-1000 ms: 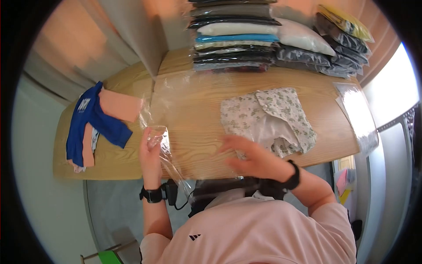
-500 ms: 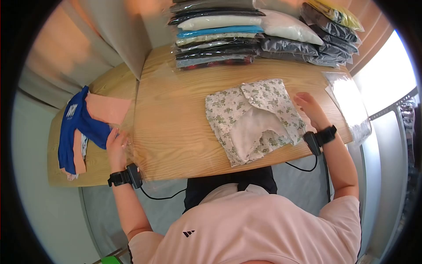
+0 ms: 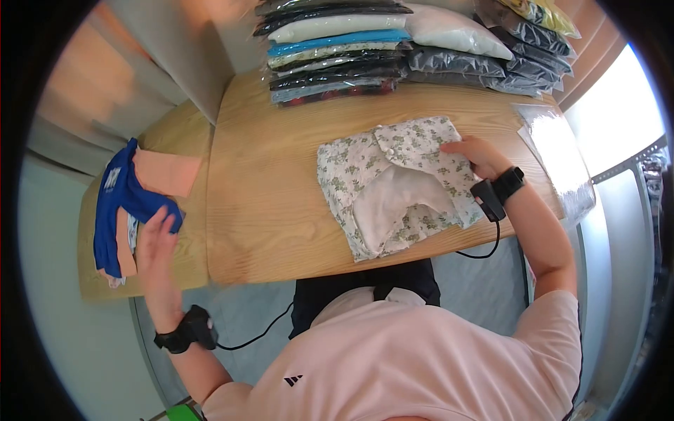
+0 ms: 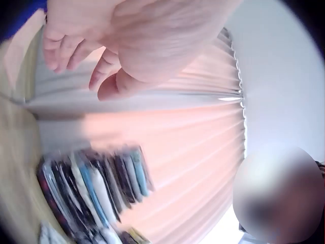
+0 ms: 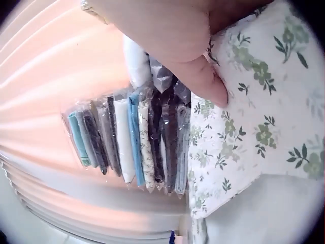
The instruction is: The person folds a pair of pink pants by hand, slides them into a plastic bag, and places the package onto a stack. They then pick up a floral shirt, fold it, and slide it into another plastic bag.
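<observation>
A folded white garment with green flowers [image 3: 421, 144] lies on the wooden table, its pale inner side showing toward the person. At its right edge my right hand [image 3: 481, 158] grips the cloth, the thumb [image 5: 210, 86] on top and the other fingers mostly hidden. My left hand [image 3: 158, 252] is raised by the table's front left, fingers loosely spread and holding nothing. In the head view it overlaps the sleeve of a blue garment [image 3: 116, 203], which lies with peach cloth [image 3: 168, 172] on the left part of the table.
Bagged, folded clothes form a tall stack [image 3: 333, 67] at the back, with more bagged piles [image 3: 456, 63] beside it. Shiny clear plastic bags [image 3: 562, 154] lie at the right edge. A seam [image 3: 208, 182] divides the tabletop. Cables hang from both wrist cameras.
My left hand moved left from the middle and no longer holds the clear plastic. My right hand crossed to the garment's right edge and took hold of it. The head view shifted slightly.
</observation>
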`<state>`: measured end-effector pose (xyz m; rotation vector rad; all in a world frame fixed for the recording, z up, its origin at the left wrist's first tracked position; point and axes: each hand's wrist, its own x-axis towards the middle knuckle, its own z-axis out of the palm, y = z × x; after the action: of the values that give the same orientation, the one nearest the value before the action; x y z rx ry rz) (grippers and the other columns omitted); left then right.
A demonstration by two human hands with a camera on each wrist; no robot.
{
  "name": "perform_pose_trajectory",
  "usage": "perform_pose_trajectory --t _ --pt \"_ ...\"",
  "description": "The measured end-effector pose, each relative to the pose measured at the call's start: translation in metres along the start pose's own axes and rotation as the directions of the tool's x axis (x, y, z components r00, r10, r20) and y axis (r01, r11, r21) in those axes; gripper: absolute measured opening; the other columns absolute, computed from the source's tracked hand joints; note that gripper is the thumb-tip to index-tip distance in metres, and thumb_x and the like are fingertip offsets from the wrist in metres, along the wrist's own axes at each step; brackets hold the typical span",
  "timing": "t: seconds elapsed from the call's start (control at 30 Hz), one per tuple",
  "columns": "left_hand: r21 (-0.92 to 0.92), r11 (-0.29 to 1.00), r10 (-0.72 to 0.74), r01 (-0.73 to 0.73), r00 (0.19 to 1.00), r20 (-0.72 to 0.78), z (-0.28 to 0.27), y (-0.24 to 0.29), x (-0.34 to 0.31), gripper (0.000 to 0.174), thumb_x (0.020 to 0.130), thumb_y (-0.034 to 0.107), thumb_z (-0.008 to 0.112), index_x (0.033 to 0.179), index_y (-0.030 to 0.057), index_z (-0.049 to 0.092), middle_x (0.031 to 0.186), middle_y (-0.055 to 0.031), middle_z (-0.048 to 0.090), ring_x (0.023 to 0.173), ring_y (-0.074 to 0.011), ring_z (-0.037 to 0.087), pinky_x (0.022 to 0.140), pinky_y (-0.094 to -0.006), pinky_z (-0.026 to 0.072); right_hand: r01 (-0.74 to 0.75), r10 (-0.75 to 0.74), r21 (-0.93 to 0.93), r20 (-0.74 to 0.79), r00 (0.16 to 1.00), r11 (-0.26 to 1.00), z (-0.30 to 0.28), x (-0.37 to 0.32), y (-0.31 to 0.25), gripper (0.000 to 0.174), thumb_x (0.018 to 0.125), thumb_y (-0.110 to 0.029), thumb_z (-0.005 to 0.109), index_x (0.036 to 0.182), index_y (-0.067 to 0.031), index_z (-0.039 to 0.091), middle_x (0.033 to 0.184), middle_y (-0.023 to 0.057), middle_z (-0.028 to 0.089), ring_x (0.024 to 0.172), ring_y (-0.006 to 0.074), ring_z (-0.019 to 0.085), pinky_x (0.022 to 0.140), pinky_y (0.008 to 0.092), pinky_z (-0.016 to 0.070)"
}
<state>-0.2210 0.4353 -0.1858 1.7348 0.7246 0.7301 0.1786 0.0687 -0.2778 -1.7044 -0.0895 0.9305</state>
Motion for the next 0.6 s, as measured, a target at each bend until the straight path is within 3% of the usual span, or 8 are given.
perform_pose_trajectory --t 0.03,0.1,0.17,0.23,0.33,0.4,0.53,0.6 --pt "0.002 0.999 0.044 -0.044 0.99 0.133 0.019 0.01 -0.006 0.038 0.09 0.005 0.049 0.128 0.0024 0.047 0.127 -0.0069 0.05 0.121 -0.0186 0.044 0.1 -0.0295 0.0335 -0.001 0.001 -0.008 0.009 1.0 1.0 0.002 -0.007 -0.001 0.036 0.083 -0.021 0.067 0.104 0.007 0.059 0.093 0.0124 0.066 0.077 0.0198 0.065 0.063 0.033 0.0532" --pt "0.001 1.0 -0.018 0.019 0.953 0.303 0.05 0.002 -0.01 0.039 0.089 0.004 0.051 0.128 0.0027 0.046 0.128 -0.0073 0.05 0.122 -0.0194 0.044 0.101 -0.0309 0.0339 -0.048 0.045 0.124 0.024 0.999 0.991 0.006 -0.033 -0.003 0.036 0.086 -0.011 0.058 0.117 0.0076 0.05 0.108 0.0166 0.062 0.09 0.0224 0.065 0.077 0.0345 0.055" --pt "-0.154 0.976 -0.061 0.154 0.87 0.489 0.096 0.001 -0.014 0.039 0.09 0.01 0.052 0.128 0.0033 0.046 0.125 -0.0066 0.051 0.116 -0.0174 0.048 0.095 -0.0294 0.0379 -0.039 0.036 0.185 0.015 0.999 0.982 -0.004 -0.042 0.018 0.036 0.086 -0.01 0.058 0.117 0.0067 0.051 0.107 0.0161 0.063 0.089 0.0228 0.065 0.076 0.0343 0.0552" --pt "-0.153 0.959 -0.102 0.241 0.789 0.606 0.138 -0.011 -0.01 0.04 0.091 0.013 0.053 0.129 0.0034 0.045 0.123 -0.0071 0.052 0.113 -0.0175 0.049 0.095 -0.0298 0.0383 0.011 -0.01 0.289 -0.004 1.0 0.957 -0.01 -0.059 0.038 0.036 0.086 -0.01 0.057 0.118 0.0053 0.051 0.109 0.0162 0.063 0.09 0.0238 0.065 0.077 0.0341 0.0546" --pt "-0.103 0.922 -0.215 0.373 0.715 0.665 0.191 -0.016 0.003 0.045 0.091 0.021 0.056 0.13 0.0022 0.043 0.124 -0.0083 0.051 0.112 -0.0166 0.049 0.093 -0.0294 0.0396 0.006 0.024 0.339 -0.086 0.996 0.941 -0.015 -0.09 0.054 0.036 0.087 -0.009 0.054 0.12 0.0058 0.05 0.114 0.0155 0.061 0.097 0.0251 0.063 0.085 0.0349 0.0517" --pt "0.199 0.899 -0.414 0.39 0.607 0.678 0.216 -0.016 0.016 0.049 0.09 0.03 0.058 0.126 -0.001 0.047 0.115 -0.0093 0.056 0.104 -0.0166 0.054 0.086 -0.0281 0.0434 0.017 0.01 0.491 -0.051 0.999 0.871 -0.018 -0.098 0.068 0.037 0.088 -0.008 0.053 0.121 0.0056 0.049 0.117 0.0155 0.059 0.103 0.0254 0.061 0.09 0.0356 0.0488" --pt "0.255 0.879 -0.439 0.403 0.477 0.761 0.246 -0.03 0.036 0.05 0.089 0.036 0.059 0.119 -0.0028 0.053 0.102 -0.0076 0.061 0.09 -0.0164 0.058 0.077 -0.0268 0.0462 0.104 -0.057 0.697 -0.09 0.994 0.71 -0.004 -0.119 0.08 0.049 0.088 -0.006 0.051 0.134 0.0046 0.037 0.127 0.0161 0.053 0.112 0.0254 0.055 0.096 0.036 0.0443" --pt "0.247 0.822 -0.505 0.513 0.457 0.732 0.255 -0.026 0.031 0.045 0.088 0.035 0.061 0.113 -0.0022 0.058 0.097 -0.0076 0.065 0.088 -0.0177 0.061 0.077 -0.0273 0.0482 0.345 -0.29 0.641 -0.194 0.937 0.685 0.006 -0.124 0.087 0.063 0.089 -0.004 0.05 0.144 0.0004 0.019 0.134 0.0153 0.045 0.119 0.0247 0.049 0.098 0.0363 0.0413"
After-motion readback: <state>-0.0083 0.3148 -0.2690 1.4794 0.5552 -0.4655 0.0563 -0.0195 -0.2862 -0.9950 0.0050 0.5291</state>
